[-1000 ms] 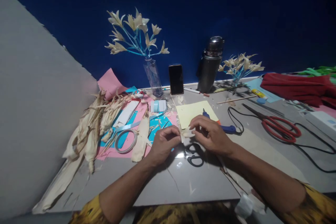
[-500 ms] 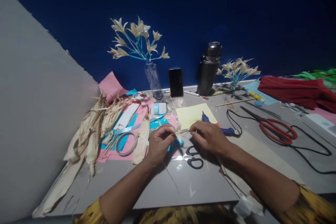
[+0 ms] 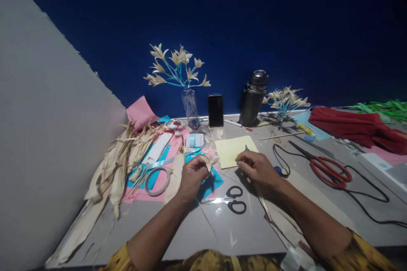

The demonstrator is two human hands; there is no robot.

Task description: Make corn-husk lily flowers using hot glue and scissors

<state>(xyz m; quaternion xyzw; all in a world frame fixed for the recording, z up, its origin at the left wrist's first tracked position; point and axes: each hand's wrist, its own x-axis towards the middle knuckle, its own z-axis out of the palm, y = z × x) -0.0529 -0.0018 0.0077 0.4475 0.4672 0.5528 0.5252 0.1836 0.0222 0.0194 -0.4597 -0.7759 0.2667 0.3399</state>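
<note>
My left hand (image 3: 192, 178) pinches a small cream corn husk flower (image 3: 209, 163) between thumb and fingertips, above blue paper (image 3: 216, 179). My right hand (image 3: 259, 171) is apart from the flower, at the lower right edge of a yellow paper sheet (image 3: 229, 152). Its fingers are loosely bent, and I see nothing between them. Behind that hand lies a blue glue gun (image 3: 277, 170), mostly hidden; only its tip and rear end show. Black-handled scissors (image 3: 235, 200) lie on the table between my forearms.
Dried corn husks (image 3: 104, 178) and a tape roll (image 3: 158, 181) lie at left. A glass vase (image 3: 190, 110) of husk flowers, a phone (image 3: 215, 111) and a flask (image 3: 253, 98) stand at the back. Red-handled scissors (image 3: 330, 171), a black cord (image 3: 370, 188) and red cloth (image 3: 346, 127) are at right.
My right hand has let go of the flower's end and moved right, now covering more of the glue gun. The left hand keeps the flower. The view has tilted up slightly.
</note>
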